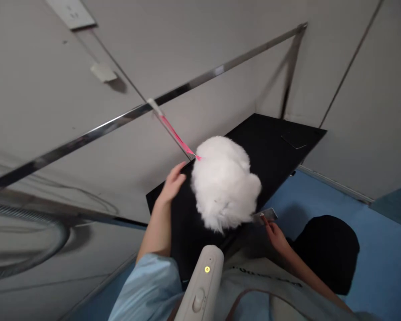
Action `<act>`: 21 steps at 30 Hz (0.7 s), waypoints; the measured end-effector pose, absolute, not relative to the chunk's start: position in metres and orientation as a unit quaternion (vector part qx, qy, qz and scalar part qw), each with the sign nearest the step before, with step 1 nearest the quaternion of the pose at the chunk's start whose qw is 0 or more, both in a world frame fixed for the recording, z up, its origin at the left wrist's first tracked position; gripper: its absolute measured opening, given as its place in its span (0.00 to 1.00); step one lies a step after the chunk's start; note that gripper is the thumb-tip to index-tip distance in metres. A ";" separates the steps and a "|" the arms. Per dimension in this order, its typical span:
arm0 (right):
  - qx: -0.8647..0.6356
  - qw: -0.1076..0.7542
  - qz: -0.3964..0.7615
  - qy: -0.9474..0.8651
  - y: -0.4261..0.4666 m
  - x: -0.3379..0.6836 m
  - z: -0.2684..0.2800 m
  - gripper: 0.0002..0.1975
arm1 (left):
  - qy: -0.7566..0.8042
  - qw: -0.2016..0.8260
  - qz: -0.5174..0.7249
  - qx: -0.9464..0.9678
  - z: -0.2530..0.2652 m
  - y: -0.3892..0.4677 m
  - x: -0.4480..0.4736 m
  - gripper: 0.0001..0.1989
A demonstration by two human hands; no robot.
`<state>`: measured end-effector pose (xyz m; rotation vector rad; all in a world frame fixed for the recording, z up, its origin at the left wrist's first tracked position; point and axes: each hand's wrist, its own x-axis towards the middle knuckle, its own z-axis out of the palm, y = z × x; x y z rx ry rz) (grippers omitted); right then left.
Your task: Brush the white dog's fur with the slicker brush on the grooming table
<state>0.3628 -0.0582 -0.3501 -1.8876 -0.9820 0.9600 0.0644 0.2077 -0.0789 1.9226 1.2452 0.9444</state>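
Observation:
A fluffy white dog [225, 183] is on the black tabletop [267, 142], its head and legs hard to make out under the fur. From near its upper left side a pink strap [175, 133] runs up to a metal bar. My left hand [173, 182] is beside the dog, over the table's far left edge, fingers apart and holding nothing. Low on the right, my right hand [276, 236] grips a flat, silvery grooming comb [270, 215]. The comb's left end is close to the lower fur; whether it touches cannot be made out.
The metal bar [200, 82] crosses above the table along the wall. A grey ribbed hose [58, 240] hangs at left. A black stool [327, 252] stands on the blue floor at right. A pale device [200, 285] with a yellow light juts up from below.

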 end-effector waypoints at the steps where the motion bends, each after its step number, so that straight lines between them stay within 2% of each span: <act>1: -0.744 0.412 0.380 -0.365 -0.052 0.366 -0.348 0.24 | 0.450 0.312 0.310 0.777 -0.077 0.208 0.079 0.28; 3: -0.736 0.452 0.395 -0.314 -0.040 0.374 -0.342 0.26 | 0.433 0.278 0.204 0.833 -0.079 0.204 0.110 0.27; 6: -0.726 0.471 0.414 -0.282 -0.030 0.387 -0.331 0.28 | 0.357 0.199 0.025 0.912 -0.090 0.183 0.133 0.12; 7: -0.727 0.465 0.416 -0.285 -0.028 0.390 -0.326 0.28 | 0.335 0.176 -0.033 0.925 -0.093 0.172 0.130 0.12; 10: -0.719 0.436 0.400 -0.365 -0.011 0.378 -0.296 0.24 | 0.347 0.113 -0.157 0.918 -0.097 0.135 0.102 0.19; 14: -0.558 0.396 0.376 -0.624 0.056 0.309 -0.218 0.18 | 0.481 0.068 -0.181 0.855 -0.087 0.102 0.052 0.22; 17: -0.423 0.301 0.331 -0.788 0.135 0.274 -0.157 0.10 | 0.576 0.079 -0.183 0.793 -0.080 0.093 0.017 0.19; 19: -0.454 0.258 0.305 -0.796 0.187 0.282 -0.129 0.06 | 0.631 0.086 -0.171 0.752 -0.079 0.088 -0.007 0.18; 21: -0.536 0.264 0.262 -0.758 0.230 0.305 -0.112 0.08 | 0.679 0.083 -0.142 0.716 -0.080 0.080 -0.028 0.17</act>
